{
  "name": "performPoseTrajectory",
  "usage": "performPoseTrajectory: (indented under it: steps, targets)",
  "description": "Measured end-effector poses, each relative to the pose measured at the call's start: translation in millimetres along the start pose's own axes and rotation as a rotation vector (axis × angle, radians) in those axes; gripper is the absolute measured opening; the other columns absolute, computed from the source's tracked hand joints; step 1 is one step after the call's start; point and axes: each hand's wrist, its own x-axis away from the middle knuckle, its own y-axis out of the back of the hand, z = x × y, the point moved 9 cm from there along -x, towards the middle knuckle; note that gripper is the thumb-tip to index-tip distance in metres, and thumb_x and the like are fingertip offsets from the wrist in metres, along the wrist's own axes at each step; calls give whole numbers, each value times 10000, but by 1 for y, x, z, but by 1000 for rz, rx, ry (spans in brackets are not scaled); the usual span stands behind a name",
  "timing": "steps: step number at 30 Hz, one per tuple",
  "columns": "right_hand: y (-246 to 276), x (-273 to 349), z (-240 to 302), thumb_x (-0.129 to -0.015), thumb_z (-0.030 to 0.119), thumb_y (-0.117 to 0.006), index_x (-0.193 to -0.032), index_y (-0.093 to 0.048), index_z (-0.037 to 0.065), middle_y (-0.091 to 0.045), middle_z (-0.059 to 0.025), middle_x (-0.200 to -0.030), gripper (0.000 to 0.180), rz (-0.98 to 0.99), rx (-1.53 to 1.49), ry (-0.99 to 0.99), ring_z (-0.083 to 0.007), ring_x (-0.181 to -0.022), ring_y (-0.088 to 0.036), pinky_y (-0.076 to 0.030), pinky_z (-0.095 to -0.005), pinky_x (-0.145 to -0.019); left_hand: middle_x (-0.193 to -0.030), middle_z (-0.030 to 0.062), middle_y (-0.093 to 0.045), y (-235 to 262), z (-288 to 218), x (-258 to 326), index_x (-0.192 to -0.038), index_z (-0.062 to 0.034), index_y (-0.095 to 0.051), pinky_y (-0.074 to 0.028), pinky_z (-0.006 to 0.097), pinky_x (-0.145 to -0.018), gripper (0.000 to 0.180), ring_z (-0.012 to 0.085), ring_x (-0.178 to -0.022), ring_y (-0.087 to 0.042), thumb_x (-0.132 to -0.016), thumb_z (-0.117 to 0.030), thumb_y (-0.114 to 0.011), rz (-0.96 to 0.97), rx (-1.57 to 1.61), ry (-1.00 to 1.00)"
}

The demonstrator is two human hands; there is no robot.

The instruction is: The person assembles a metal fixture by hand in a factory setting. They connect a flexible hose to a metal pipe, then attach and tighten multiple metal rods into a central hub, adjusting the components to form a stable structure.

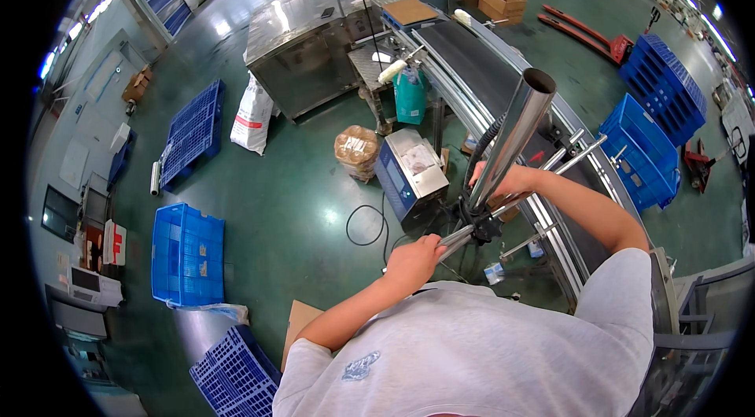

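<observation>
Steel tube: polished upright post, centre-right of the frame, leaning toward the conveyor belt.
Right hand: fingers wrapped around the post low down, just above its black clamp.
Left hand: fingers closed on a short steel crossbar meeting that clamp.
Doing it well: probably steady the post with the right hand and turn the bar in small moves.
Nearby: grey printer unit at left of the clamp, on the green floor.

Both hands forward, fingers curled.
</observation>
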Motion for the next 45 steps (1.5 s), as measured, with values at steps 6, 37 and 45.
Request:
performPoseTrajectory:
  steps: [6,37,45]
  targets:
    - [-13,10,41,-674,-69,-600,-867,-512,26,-533,-97,-858,233,-283,818,322,-279,-833,-560,-444,-346,-739,-862,109,-618,-1,1,2,-976,-80,-535,-470,420,-576,226,321,-702,-606,-922,-291,-475,-16,-10,-3]
    - [8,20,11,-862,157,-579,-1026,-594,8,-614,-71,-829,222,-82,99,-256,-152,-772,-609,-498,-281,-688,-832,114,-612,-1,1,3,-948,-73,-513,-476,429,-570,231,322,-708,-606,-923,-298,-470,-58,17,-57]
    - [11,7,-2,-857,299,-624,-771,-632,5,-626,-32,-782,306,-214,-115,-423,-119,-743,-586,-474,-257,-673,-837,112,-613,-1,2,3,-964,-73,-520,-474,431,-574,224,326,-704,-605,-920,-288,-477,-49,10,-53]
